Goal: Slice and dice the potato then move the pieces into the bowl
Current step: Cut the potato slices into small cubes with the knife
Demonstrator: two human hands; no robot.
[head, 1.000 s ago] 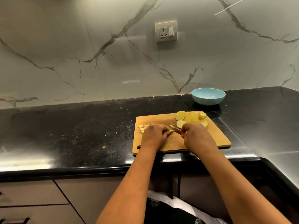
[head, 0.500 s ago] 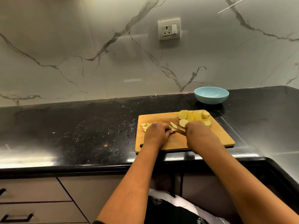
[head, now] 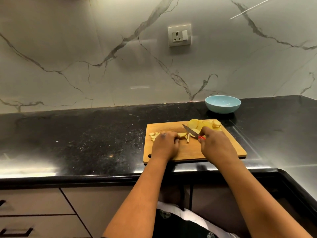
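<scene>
Wooden cutting board: lies flat near the front edge of the black countertop, at roughly 3 o'clock from the frame's centre.

Left hand: knuckles up on the board's left half, fingers curled down over a potato slice whose pale end shows at the fingertips; it holds that slice against the board.

Right hand: closed round the red handle of a knife; only a small red tip of the handle shows at the thumb. The dark blade points to 10 o'clock, lifted off the cut, its tip near the stacked rounds.

Potato strip: thin, lying on the board between the two hands, just beside the held slice.

Sliced rounds: an overlapping pile at the board's far edge, 12 o'clock from the right hand.

Diced pieces: a small heap at the board's left edge, 11 o'clock from the left hand, touching the wood.

Blue bowl: upright on the countertop at 12 o'clock from the board, apart from it; no potato visible inside.

Wall socket: on the marble backsplash.
</scene>
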